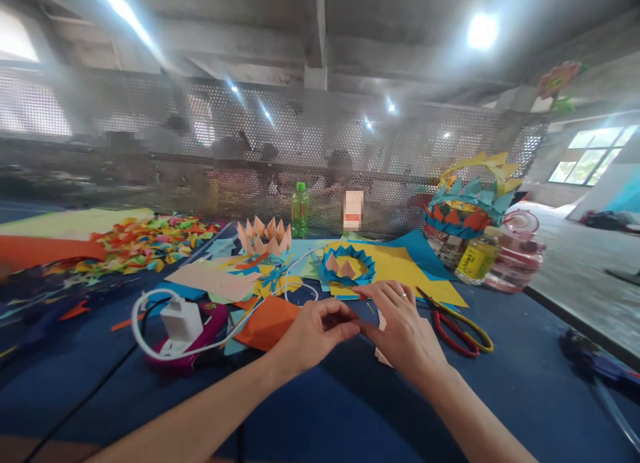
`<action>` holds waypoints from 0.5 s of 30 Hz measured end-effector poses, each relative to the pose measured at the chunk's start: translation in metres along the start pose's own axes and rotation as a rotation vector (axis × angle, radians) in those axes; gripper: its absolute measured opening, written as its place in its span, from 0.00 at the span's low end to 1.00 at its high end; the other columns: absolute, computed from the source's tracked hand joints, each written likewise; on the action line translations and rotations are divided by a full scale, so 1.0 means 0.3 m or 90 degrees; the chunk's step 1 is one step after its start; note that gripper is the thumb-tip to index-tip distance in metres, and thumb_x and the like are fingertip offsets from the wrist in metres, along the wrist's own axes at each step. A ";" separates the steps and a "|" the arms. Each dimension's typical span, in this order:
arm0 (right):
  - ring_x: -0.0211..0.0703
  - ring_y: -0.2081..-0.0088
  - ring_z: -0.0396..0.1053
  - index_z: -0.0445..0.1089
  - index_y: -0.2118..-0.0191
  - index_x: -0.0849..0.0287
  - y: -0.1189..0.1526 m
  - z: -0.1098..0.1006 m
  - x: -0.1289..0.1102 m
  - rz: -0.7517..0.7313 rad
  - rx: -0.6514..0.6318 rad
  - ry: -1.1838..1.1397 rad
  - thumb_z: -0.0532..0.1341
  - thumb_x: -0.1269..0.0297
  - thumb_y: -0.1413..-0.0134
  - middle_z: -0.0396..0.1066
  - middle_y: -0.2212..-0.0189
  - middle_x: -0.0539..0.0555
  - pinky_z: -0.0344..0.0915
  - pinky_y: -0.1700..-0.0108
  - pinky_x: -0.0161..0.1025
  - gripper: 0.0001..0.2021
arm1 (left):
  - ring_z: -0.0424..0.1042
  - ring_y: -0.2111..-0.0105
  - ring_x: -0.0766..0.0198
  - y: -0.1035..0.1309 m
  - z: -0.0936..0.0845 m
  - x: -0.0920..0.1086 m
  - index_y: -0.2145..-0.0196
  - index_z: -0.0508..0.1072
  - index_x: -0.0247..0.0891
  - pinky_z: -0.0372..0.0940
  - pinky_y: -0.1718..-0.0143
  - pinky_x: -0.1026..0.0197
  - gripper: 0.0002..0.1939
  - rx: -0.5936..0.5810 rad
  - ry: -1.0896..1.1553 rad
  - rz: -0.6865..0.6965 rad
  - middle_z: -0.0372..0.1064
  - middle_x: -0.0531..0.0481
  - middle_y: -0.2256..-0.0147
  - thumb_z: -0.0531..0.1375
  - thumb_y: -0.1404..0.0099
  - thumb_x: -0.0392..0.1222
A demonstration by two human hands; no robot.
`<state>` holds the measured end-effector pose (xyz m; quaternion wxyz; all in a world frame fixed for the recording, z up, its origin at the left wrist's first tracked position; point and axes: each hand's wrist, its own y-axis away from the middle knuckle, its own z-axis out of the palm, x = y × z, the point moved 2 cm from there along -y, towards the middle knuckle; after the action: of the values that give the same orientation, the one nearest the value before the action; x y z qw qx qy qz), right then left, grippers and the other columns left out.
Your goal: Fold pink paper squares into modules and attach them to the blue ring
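My left hand [324,331] is closed, its thumb and fingertips pinched together. Whatever lies between those fingertips is too small or hidden to make out. My right hand [404,329], with a ring on one finger, is bent palm down, and its fingertips meet those of the left. Pale pink paper [383,353] shows from beneath the right hand; whether it is held or only lies there is hidden. Just beyond the hands is a blue zigzag paper ring [371,268] with pink paper points [347,269] inside. Orange paper [267,323] lies beside my left wrist.
Scissors [457,346] with red and yellow handles lie right of my hands. A charger [183,324] sits in a purple power strip at left, trailing cables. Behind stand a pink paper crown [264,239], a green bottle [300,213], a yellow-labelled bottle [477,257] and a pink jug [515,259].
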<state>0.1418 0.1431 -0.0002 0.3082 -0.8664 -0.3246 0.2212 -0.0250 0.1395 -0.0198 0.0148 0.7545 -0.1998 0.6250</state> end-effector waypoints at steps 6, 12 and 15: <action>0.48 0.55 0.67 0.68 0.52 0.54 0.008 0.002 -0.011 -0.022 0.005 -0.035 0.62 0.63 0.39 0.74 0.59 0.53 0.55 0.51 0.45 0.10 | 0.67 0.73 0.66 0.011 -0.012 0.026 0.71 0.73 0.35 0.62 0.68 0.63 0.15 -0.049 0.085 -0.045 0.70 0.53 0.75 0.69 0.48 0.49; 0.49 0.55 0.66 0.67 0.53 0.54 0.013 0.001 -0.030 -0.041 -0.002 -0.050 0.61 0.61 0.39 0.74 0.60 0.54 0.53 0.51 0.47 0.10 | 0.66 0.71 0.68 0.016 -0.044 0.050 0.71 0.72 0.35 0.62 0.68 0.65 0.19 -0.091 0.126 -0.094 0.68 0.53 0.71 0.71 0.50 0.52; 0.49 0.56 0.66 0.68 0.54 0.54 0.011 0.001 -0.028 -0.042 -0.007 -0.056 0.60 0.60 0.38 0.74 0.60 0.53 0.53 0.52 0.47 0.09 | 0.66 0.71 0.69 0.010 -0.054 0.037 0.74 0.69 0.35 0.62 0.68 0.66 0.19 -0.080 0.138 -0.077 0.67 0.53 0.71 0.72 0.49 0.49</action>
<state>0.1374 0.1353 -0.0012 0.2960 -0.8464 -0.3676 0.2468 -0.0396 0.1379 -0.0064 0.1210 0.6910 -0.1895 0.6870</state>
